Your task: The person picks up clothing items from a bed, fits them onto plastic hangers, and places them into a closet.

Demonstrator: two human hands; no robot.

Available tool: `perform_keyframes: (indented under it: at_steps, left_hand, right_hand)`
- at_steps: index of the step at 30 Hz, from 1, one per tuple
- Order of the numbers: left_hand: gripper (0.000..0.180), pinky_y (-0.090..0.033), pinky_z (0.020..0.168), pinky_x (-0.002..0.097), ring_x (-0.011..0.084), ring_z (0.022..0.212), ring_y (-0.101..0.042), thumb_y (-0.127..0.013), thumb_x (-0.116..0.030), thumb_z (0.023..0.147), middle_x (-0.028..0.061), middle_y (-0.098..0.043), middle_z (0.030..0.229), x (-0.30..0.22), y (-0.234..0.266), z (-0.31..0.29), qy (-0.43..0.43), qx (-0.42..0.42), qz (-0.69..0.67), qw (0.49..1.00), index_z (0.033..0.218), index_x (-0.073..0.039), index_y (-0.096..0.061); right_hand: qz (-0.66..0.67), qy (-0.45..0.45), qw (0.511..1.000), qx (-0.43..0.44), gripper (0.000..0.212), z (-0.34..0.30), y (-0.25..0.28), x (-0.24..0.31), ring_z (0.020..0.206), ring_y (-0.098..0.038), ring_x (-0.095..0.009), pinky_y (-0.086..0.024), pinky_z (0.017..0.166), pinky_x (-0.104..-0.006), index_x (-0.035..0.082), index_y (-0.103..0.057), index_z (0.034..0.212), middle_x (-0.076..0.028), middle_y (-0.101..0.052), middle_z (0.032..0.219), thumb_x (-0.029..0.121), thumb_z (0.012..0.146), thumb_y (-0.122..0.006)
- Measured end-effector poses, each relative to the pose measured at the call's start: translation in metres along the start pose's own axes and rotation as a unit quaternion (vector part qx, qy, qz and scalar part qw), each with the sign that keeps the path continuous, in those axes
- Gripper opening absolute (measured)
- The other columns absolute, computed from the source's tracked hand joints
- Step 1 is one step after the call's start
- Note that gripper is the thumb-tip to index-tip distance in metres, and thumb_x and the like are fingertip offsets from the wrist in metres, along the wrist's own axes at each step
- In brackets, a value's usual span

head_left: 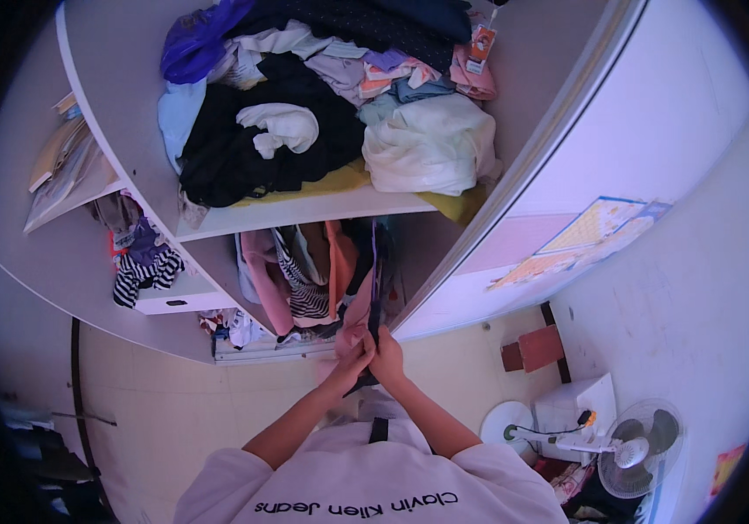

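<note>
Both my hands meet at the lower opening of the wardrobe, in front of the hanging clothes. My left hand (352,363) is closed on a pink garment (357,314) that hangs at the right end of the row. Right beside it, my right hand (388,360) closes around the edge of a dark garment (374,316) hanging against the pink one. Dark cloth also shows below my hands. My fingertips are partly hidden in the fabric. Left of them hang a black-and-white striped garment (307,297) and an orange one (340,262).
Above, a shelf (304,210) carries piled clothes, including a black heap (217,131) and a white bundle (431,144). A sliding door (514,227) borders the opening on the right. Side shelves hold papers and striped clothes (147,272). A fan (641,447) stands at lower right.
</note>
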State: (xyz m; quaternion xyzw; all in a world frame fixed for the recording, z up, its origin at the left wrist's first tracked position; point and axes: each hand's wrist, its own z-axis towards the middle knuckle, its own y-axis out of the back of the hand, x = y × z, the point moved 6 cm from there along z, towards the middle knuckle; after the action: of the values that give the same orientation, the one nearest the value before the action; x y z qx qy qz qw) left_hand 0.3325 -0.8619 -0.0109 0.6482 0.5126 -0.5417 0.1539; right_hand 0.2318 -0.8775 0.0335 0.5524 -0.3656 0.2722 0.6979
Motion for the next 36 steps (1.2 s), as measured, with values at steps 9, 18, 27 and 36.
perform_keyframes:
  at_steps: [9, 18, 27, 36]
  left_hand:
    - [0.083, -0.036, 0.1, 0.0349, 0.0191, 0.125, -0.039, -0.062, -0.034, 0.085, 0.0085, -0.035, 0.14, -0.074, 0.003, 0.06, -0.06, -0.057, -0.014, 0.996, 0.147, -0.01, -0.012]
    - [0.102, -0.027, 0.107, 0.0331, 0.0255, 0.136, -0.022, -0.074, -0.027, 0.076, 0.0179, -0.017, 0.149, -0.093, 0.042, 0.144, -0.2, -0.121, 0.095, 0.968, 0.146, 0.0, -0.004]
    - [0.09, -0.031, 0.105, 0.0321, 0.0228, 0.131, -0.031, -0.069, -0.008, 0.074, 0.0127, -0.026, 0.144, -0.128, 0.053, 0.189, -0.255, -0.168, -0.016, 0.952, 0.144, -0.001, -0.012]
    - [0.07, -0.035, 0.1, 0.0312, 0.021, 0.121, -0.042, -0.062, -0.005, 0.077, 0.0107, -0.043, 0.13, -0.098, 0.08, 0.236, -0.227, -0.243, -0.02, 0.943, 0.138, 0.0, -0.027]
  right_hand:
    - [-0.014, 0.057, 0.998, 0.011, 0.031, 0.102, -0.016, -0.004, 0.066, -0.058, -0.045, -0.046, 0.057, -0.0498, 0.003, -0.048, 0.084, -0.026, -0.058, 0.069, 0.033, 0.088, -0.052]
    - [-0.053, 0.116, 0.992, -0.017, 0.032, 0.182, -0.039, -0.014, 0.063, -0.058, -0.043, -0.046, 0.055, -0.0493, 0.004, -0.052, 0.09, -0.025, -0.057, 0.068, 0.036, 0.088, -0.053]
    - [-0.135, 0.266, 0.952, -0.069, 0.036, 0.258, -0.099, -0.057, 0.077, -0.06, -0.038, -0.046, 0.069, -0.0499, 0.005, -0.06, 0.099, -0.019, -0.063, 0.087, 0.037, 0.087, -0.05]
    - [-0.194, 0.29, 0.936, -0.046, 0.039, 0.307, -0.14, -0.1, 0.093, -0.057, -0.038, -0.043, 0.08, -0.052, 0.006, -0.059, 0.104, -0.018, -0.062, 0.101, 0.039, 0.087, -0.048]
